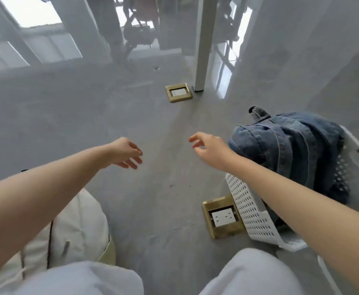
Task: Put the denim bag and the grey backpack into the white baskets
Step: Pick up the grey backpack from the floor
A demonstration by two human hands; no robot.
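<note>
The denim bag [289, 145] sits inside a white perforated basket [248, 209] on the grey floor at the right, its top bulging above the rim. My right hand [208, 147] hovers just left of the bag, fingers apart and empty, not touching it. My left hand [125, 153] is stretched out over bare floor in the middle, also empty with loose fingers. A pale off-white bag or cushion [76, 228] lies at the lower left, partly hidden under my left arm; I cannot tell whether it is the backpack. No second basket shows.
Two brass floor sockets are set in the floor, one [223, 216] against the basket's left side, one [179, 92] farther off beside a white table leg [204, 45]. My knees in pale trousers fill the bottom edge. The glossy floor reflects windows and furniture.
</note>
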